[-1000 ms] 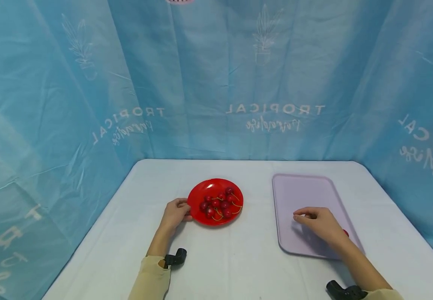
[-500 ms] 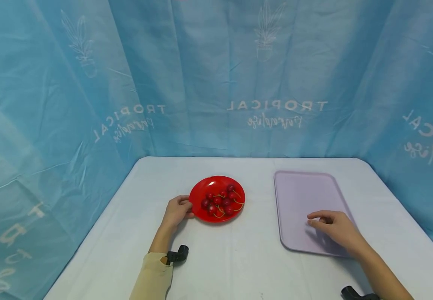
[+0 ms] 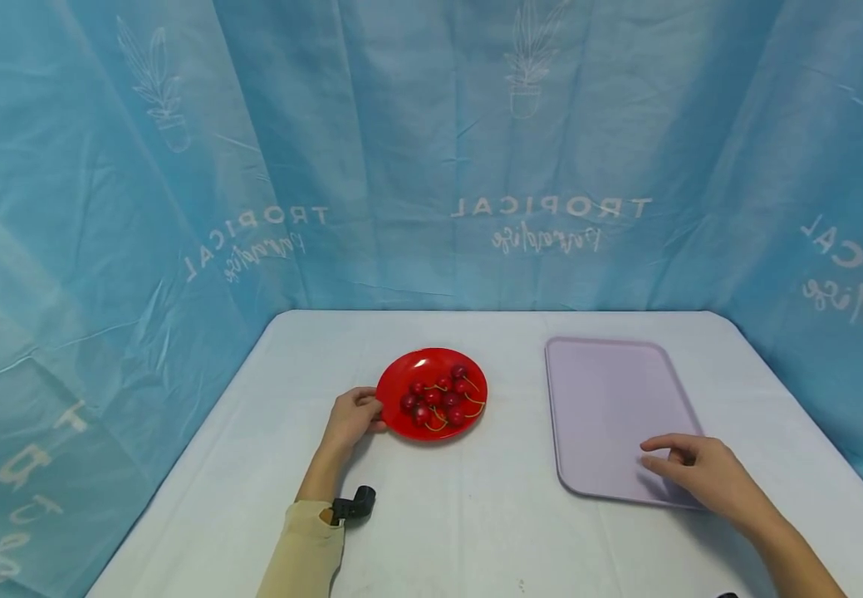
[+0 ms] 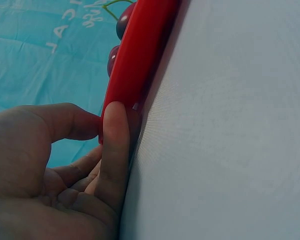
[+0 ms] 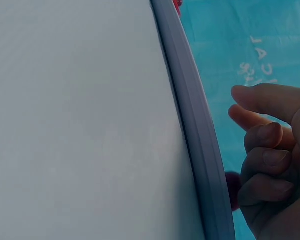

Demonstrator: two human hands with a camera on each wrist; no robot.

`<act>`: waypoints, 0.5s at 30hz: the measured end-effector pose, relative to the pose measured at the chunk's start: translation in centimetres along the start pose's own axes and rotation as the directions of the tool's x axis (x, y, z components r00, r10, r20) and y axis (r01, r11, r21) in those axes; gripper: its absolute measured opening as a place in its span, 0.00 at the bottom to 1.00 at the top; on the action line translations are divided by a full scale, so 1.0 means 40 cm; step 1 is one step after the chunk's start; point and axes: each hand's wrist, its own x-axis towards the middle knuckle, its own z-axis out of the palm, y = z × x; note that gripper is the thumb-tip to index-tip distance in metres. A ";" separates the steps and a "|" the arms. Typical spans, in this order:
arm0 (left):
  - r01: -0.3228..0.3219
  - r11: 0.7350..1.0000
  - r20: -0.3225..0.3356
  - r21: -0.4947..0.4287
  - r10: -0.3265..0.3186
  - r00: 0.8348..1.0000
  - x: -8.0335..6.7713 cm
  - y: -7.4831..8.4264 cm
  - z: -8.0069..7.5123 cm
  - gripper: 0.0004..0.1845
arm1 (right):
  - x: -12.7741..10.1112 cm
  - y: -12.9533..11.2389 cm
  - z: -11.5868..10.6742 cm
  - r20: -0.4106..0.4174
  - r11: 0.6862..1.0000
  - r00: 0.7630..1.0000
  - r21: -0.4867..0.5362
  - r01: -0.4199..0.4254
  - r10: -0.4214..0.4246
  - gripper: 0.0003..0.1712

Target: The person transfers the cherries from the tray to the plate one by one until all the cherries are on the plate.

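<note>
At the left, my left hand (image 3: pixel 350 418) pinches the rim of a round red plate (image 3: pixel 404 374), thumb above and fingers below in the left wrist view. Several dark red cherries (image 3: pixel 449 400), some with green stems, lie on the plate. My right hand (image 3: pixel 708 473) hovers over the near right corner of a lilac tray (image 3: pixel 610 415). Its thumb and index finger are apart with nothing between them, the other fingers loosely curled. In the right wrist view a dark red cherry (image 5: pixel 233 191) shows past the tray's edge, partly behind the fingers; in the head view it is hidden.
A white cloth (image 3: pixel 506 465) covers the table. Bare cloth lies between the plate and the tray. Blue printed curtains (image 3: pixel 401 166) hang behind the table and at both sides.
My right hand has moved right and toward me over the tray, its thumb and index finger spreading apart. The left hand keeps its grip on the plate. The tray's cherry has become hidden in the head view.
</note>
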 end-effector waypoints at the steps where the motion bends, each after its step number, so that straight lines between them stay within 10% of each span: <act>1: -0.002 1.000 0.001 0.001 0.002 1.000 0.001 -0.001 0.000 0.21 | -0.004 0.005 -0.004 -0.002 1.000 1.000 -0.001 -0.005 0.005 0.23; 15: -0.010 1.000 0.003 0.009 0.010 1.000 0.004 -0.001 0.005 0.20 | -0.054 0.056 -0.042 0.004 0.994 0.995 -0.021 -0.103 0.104 0.27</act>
